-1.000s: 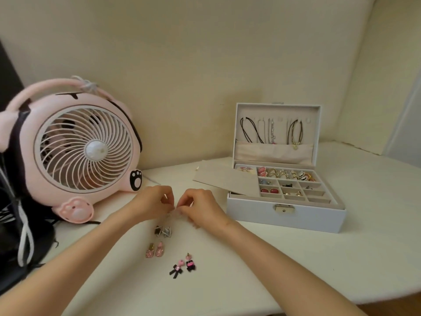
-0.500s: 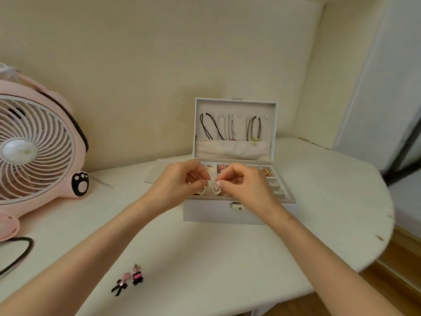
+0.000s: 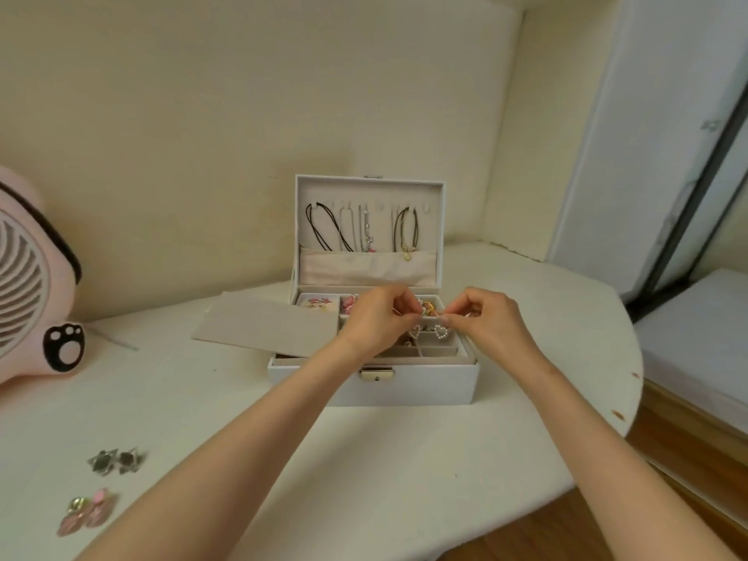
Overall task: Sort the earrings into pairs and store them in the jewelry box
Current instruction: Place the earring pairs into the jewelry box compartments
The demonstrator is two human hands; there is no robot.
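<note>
The white jewelry box (image 3: 425,382) stands open in the middle of the table, necklaces hanging inside its lid. Both hands hover over its divided tray. My left hand (image 3: 374,319) pinches one heart-shaped pearl earring (image 3: 415,331), and my right hand (image 3: 485,317) pinches its match (image 3: 440,331); the two hearts dangle side by side above the compartments. On the table at the lower left lie a grey pair of earrings (image 3: 117,461) and a pink pair (image 3: 87,512).
A beige flat insert (image 3: 263,323) leans over the box's left side. A pink fan (image 3: 28,285) stands at the far left. The table's rounded edge (image 3: 631,382) drops off at the right, with wooden floor below.
Both hands lifted the heart earrings from the table near the other pairs and carried them to the box. They now hold them over the tray's right compartments.
</note>
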